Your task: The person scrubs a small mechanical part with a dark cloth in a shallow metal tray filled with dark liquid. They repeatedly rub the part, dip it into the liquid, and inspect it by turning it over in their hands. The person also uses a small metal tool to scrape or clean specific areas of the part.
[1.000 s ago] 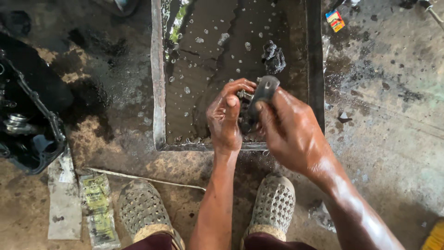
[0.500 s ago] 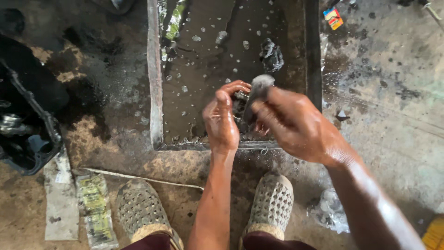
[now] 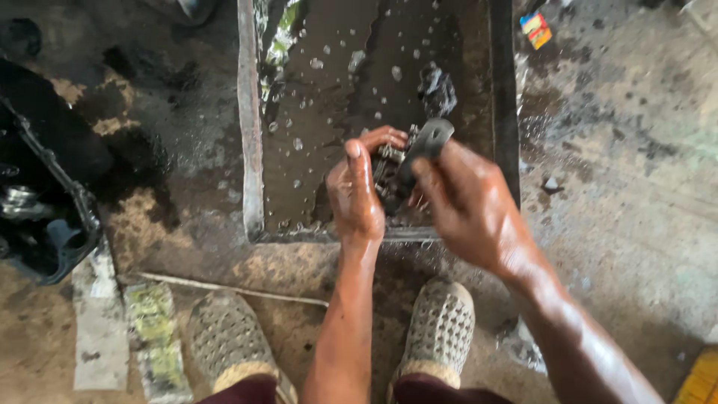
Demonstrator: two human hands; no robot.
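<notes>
Metal part [image 3: 390,170], small, greasy and dark, sits pinched in the left hand [image 3: 357,196] above the near end of the wash tray [image 3: 250,135]. Left hand fingers curl round it from the left, thumb up, grip closed on it. Right hand [image 3: 471,206] is clamped on a flat grey brush-like tool [image 3: 423,148], rounded tip pointing away from the person, pressed against the part. Both hands are wet, oily, close together, touching at the part. Exact shape of the part is hard to tell, mostly hidden by the fingers.

Wash tray is a long rectangular metal tray on the floor, holding murky brown liquid with pale bubbles [image 3: 329,67] scattered on the surface. Dark oily lump [image 3: 437,91] lies in the tray, just beyond the hands, near the tray's right wall. Green reflection shows at the tray's far left corner.

Outside the tray: concrete floor [image 3: 621,187] stained black with oil on both sides. Left of the tray, well apart, a black engine casing [image 3: 45,217] with metal bits inside, cut off by the frame edge. Near side of the tray, the person's two perforated grey shoes [image 3: 441,329], one under each forearm. Left of the shoes, flattened dirty plastic packets [image 3: 153,329] and a thin stick [image 3: 232,289] lying along the tray's near edge. Small red-and-yellow box [image 3: 537,28] on the floor off the tray's far right corner. Clear crumpled plastic [image 3: 527,348] right of the right shoe.
</notes>
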